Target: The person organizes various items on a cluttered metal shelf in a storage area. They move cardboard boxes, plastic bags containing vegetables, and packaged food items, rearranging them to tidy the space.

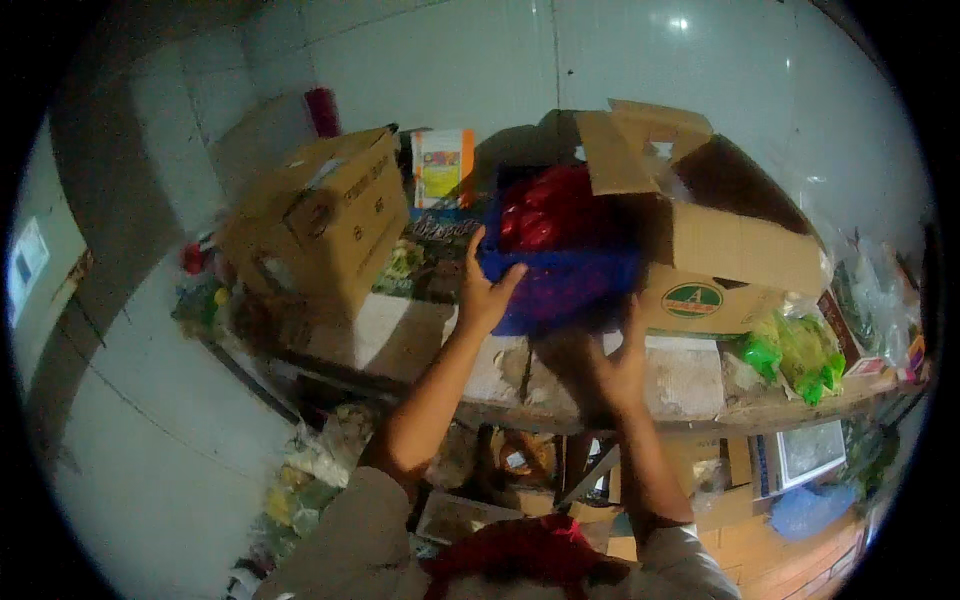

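A blue plastic crate (560, 285) stands on the shelf in front of me, with red bagged contents (550, 210) heaped in it. My left hand (487, 295) grips the crate's near left corner, thumb on the front wall and fingers along the side. Below the crate's near right corner is my right hand (622, 370), its fingers apart and pointing up. Blur and shadow hide whether that hand touches the crate. Against the crate's right side sits an open cardboard box (740, 235) with raised flaps.
A closed cardboard box (340, 220) stands at the left, near an orange and white packet (443, 168). Green bagged produce (800, 355) lies at the shelf's right front, by clear plastic bags (880, 290). Beneath the shelf are more boxes and a blue bag (815, 510).
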{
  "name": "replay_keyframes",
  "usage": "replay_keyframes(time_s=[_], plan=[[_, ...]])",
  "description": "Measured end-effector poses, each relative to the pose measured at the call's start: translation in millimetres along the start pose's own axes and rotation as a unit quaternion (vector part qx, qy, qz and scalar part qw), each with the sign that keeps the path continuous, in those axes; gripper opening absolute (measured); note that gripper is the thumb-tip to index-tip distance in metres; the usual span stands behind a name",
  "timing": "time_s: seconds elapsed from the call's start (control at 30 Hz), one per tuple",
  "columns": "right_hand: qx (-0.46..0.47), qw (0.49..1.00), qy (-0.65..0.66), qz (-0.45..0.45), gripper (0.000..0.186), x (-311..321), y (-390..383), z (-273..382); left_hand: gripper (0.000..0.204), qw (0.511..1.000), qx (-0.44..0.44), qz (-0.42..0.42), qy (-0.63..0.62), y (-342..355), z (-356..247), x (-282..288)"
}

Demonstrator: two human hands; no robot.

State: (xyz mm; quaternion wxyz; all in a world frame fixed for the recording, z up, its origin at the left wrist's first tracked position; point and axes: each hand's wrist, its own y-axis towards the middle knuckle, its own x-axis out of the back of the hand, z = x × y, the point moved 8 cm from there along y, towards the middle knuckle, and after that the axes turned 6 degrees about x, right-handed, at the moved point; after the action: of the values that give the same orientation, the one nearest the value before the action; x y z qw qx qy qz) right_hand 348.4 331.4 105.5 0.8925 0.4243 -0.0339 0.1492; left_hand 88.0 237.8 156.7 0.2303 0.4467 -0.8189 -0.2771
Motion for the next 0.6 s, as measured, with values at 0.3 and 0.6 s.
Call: replay_keyframes(time_s=[0.3, 0.6], plan=[[-0.156, 0.964, 0.215, 0.024, 0.097, -15.1, 11.0, -16.4, 0.074, 0.992, 0.006, 0.006, -0.125, 12.0, 23.2, 17.9], [-0.007, 0.974, 0.063, 0.216, 0.109, -138.2, -1.1, 54.3, 0.068, 0.999, 0.012, -0.032, -0.027, -3.6, 48.7, 166.0]])
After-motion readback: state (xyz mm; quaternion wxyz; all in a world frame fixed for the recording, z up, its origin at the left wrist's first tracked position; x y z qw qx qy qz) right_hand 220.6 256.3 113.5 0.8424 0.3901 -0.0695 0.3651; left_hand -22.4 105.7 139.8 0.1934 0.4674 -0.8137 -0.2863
